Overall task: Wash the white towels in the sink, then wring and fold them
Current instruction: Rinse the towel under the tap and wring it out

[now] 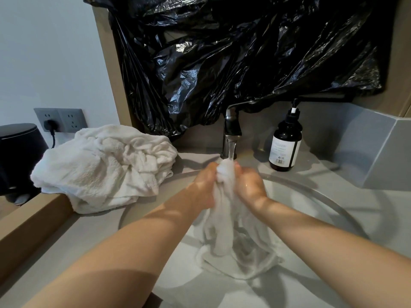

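1. Two hands meet over the sink [322,196], directly beneath the tap [231,130], with both bare forearms reaching in from the near edge.
2. Left hand [205,185] grips the bunched top of the wet towel [224,236], its fingers curled round the cloth.
3. Right hand [250,185] grips the same bunch from the other side, so the two hands press the fabric between them.
4. Water stream [231,152] runs from the tap spout and lands on the knot of cloth that sticks up between the hands.
5. Below the hands the wet towel hangs in long folds, and its lower end lies spread on the floor of the basin.
6. To the left, on the grey counter [89,236], sits a crumpled pile of white towels [104,165], well apart from the hands; part of the pile drapes toward the wooden ledge [33,223].
7. A dark pump bottle [285,143] with a pale label stands upright just to the right of the tap, at the far side of the basin.
8. Black plastic sheeting [244,52] covers the wall behind the tap.
9. At the far left, a grey wall socket [61,120] has a black plug [49,125] in it, and a dark rounded appliance [20,152] stands near it, partly cut off by the frame edge.
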A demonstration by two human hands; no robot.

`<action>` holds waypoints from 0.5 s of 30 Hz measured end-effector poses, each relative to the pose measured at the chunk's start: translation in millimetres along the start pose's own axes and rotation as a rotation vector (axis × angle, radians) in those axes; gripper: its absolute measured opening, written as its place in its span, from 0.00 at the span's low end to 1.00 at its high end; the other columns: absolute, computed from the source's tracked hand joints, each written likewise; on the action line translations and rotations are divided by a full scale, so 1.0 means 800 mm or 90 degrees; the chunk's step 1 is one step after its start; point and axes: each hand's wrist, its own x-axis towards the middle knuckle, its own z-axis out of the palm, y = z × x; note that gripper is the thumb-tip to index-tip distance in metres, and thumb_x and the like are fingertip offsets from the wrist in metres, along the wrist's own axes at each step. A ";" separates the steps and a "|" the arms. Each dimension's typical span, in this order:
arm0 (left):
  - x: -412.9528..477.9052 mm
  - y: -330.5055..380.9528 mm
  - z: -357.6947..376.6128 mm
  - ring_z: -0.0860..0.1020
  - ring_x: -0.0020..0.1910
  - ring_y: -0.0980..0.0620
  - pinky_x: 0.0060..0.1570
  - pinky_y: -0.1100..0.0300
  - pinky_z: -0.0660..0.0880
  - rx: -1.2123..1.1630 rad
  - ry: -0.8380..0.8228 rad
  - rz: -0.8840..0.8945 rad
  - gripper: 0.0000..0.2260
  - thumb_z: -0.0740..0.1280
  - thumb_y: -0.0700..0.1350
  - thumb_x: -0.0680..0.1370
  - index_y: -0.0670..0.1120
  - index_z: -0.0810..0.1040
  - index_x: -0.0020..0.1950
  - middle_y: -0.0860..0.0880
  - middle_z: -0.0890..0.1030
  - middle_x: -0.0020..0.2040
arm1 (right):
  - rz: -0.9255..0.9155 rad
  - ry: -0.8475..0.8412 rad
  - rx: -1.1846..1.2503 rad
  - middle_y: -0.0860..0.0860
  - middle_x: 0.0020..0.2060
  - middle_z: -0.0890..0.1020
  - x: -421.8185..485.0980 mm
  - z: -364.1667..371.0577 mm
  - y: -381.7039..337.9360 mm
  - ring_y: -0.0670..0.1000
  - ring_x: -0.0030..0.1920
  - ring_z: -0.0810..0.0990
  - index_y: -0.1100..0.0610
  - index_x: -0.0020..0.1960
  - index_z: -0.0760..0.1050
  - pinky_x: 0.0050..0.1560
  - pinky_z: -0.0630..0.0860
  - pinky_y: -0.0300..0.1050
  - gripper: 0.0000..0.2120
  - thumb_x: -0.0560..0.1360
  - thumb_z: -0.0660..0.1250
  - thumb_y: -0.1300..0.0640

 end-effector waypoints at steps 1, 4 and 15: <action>0.000 0.000 0.003 0.77 0.29 0.51 0.29 0.62 0.75 0.006 -0.011 0.013 0.16 0.56 0.44 0.81 0.42 0.77 0.39 0.46 0.77 0.32 | 0.037 -0.003 0.010 0.55 0.38 0.79 0.007 -0.008 0.004 0.54 0.41 0.75 0.59 0.38 0.75 0.42 0.67 0.44 0.22 0.82 0.55 0.46; -0.007 0.001 0.019 0.81 0.37 0.50 0.41 0.58 0.79 0.023 -0.009 0.018 0.14 0.57 0.46 0.83 0.40 0.79 0.53 0.45 0.83 0.40 | 0.099 0.014 -0.012 0.55 0.37 0.78 0.020 -0.035 0.013 0.56 0.42 0.75 0.58 0.38 0.75 0.45 0.68 0.45 0.21 0.82 0.56 0.46; -0.010 0.006 0.006 0.79 0.53 0.41 0.63 0.46 0.73 0.055 -0.062 0.078 0.09 0.60 0.34 0.81 0.37 0.76 0.58 0.38 0.80 0.53 | 0.079 -0.078 0.098 0.49 0.36 0.78 0.007 -0.022 0.014 0.51 0.42 0.76 0.53 0.39 0.75 0.31 0.70 0.34 0.13 0.81 0.58 0.57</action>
